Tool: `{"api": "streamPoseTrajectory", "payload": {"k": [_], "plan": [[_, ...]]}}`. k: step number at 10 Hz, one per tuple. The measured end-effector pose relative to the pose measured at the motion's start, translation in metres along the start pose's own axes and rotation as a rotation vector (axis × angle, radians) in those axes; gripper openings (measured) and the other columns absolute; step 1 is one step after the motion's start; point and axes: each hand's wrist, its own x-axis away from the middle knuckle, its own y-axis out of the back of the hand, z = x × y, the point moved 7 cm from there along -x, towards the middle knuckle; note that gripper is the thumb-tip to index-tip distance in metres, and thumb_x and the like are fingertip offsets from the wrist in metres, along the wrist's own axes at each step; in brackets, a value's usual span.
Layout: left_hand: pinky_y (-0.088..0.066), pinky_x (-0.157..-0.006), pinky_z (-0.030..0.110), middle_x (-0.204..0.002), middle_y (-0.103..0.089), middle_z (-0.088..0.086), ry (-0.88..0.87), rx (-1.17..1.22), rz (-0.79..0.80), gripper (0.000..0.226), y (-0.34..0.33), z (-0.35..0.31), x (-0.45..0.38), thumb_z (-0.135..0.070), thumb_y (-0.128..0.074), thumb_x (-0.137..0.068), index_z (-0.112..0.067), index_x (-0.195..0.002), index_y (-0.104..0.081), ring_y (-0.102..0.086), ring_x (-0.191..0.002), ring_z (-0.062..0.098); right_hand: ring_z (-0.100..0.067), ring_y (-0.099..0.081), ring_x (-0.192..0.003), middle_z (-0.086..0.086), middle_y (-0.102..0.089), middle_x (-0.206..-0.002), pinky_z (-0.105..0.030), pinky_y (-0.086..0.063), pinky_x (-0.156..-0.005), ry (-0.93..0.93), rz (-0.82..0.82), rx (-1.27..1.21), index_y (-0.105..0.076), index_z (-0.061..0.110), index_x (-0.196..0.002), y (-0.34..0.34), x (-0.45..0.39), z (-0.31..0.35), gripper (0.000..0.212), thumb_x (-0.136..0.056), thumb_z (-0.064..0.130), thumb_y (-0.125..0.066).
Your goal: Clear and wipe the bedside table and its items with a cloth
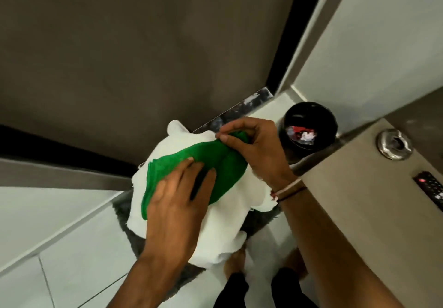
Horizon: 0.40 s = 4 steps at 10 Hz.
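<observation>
i'm looking straight down at both hands working in front of me. my left hand (177, 199) lies flat and open, fingers spread, palm pressed onto a green cloth (211, 161); it grips nothing, only bears down. my right hand (254, 149) is closed in a pinch, thumb and forefinger nipping the far edge of the green cloth, with thin bands round its wrist. the green cloth is draped over a white towel (223, 226), which bulges beneath it and hangs down at the near side; what sits under the towel i cannot tell. the tabletop (354, 202) runs along my right, grey-brown, just beside the right forearm. on it, well apart from the hands, lie a round metal ashtray (394, 143) near the far edge and a black remote (431, 187) with a red button, cut off by the picture's edge. beyond the tabletop's far corner stands a black bin (309, 128) on the floor (60, 223), with red and white scraps inside. the floor is pale tile, with a dark mat (136, 240) showing under the towel. my bare foot (236, 259) shows below the towel's hanging edge
</observation>
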Motion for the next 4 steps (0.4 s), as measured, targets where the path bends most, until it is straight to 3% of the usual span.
{"api": "streamPoseTrajectory", "payload": {"k": [1,2,3,4], "plan": [[-0.056,-0.092,0.048,-0.135,-0.062,0.014,-0.136,-0.204,0.217,0.058,-0.044,0.03,0.028,-0.008,-0.067,-0.077,-0.015,-0.134,-0.055,-0.059,-0.123,0.035,-0.015,-0.071,-0.087,-0.006,-0.079,-0.094,-0.012,-0.05,-0.088,0.04,0.094,0.393,-0.078,0.007,-0.091,-0.034,-0.003,-0.028,0.007,-0.085,0.005,-0.076],[-0.058,-0.081,0.051,-0.131,-0.066,0.017,-0.105,-0.323,0.54,0.08,-0.071,0.043,0.041,-0.015,-0.087,-0.05,-0.009,-0.128,-0.066,-0.065,-0.117,0.038,-0.017,-0.066,-0.099,-0.008,-0.076,-0.108,-0.024,-0.049,-0.099,0.079,0.185,0.641,-0.074,0.009,-0.103,-0.05,0.012,-0.042,0.013,-0.093,0.011,-0.067],[-0.057,-0.082,0.055,-0.125,-0.07,0.014,-0.165,-0.41,0.552,0.063,-0.062,0.027,0.023,-0.047,-0.055,-0.07,-0.014,-0.121,-0.071,-0.068,-0.112,0.036,-0.025,-0.056,-0.127,-0.01,-0.064,-0.134,-0.038,-0.046,-0.111,0.103,0.127,0.749,-0.065,0.012,-0.128,-0.035,0.022,-0.031,0.032,-0.099,0.025,-0.06],[-0.054,-0.092,0.057,-0.134,-0.065,0.014,-0.184,-0.349,0.497,0.061,-0.03,-0.013,-0.013,-0.046,-0.038,-0.085,-0.018,-0.134,-0.061,-0.063,-0.12,0.036,-0.025,-0.05,-0.136,-0.01,-0.056,-0.145,-0.04,-0.04,-0.117,0.168,-0.144,0.774,-0.056,0.014,-0.14,0.018,0.03,0.015,0.041,-0.103,0.031,-0.052]]}}
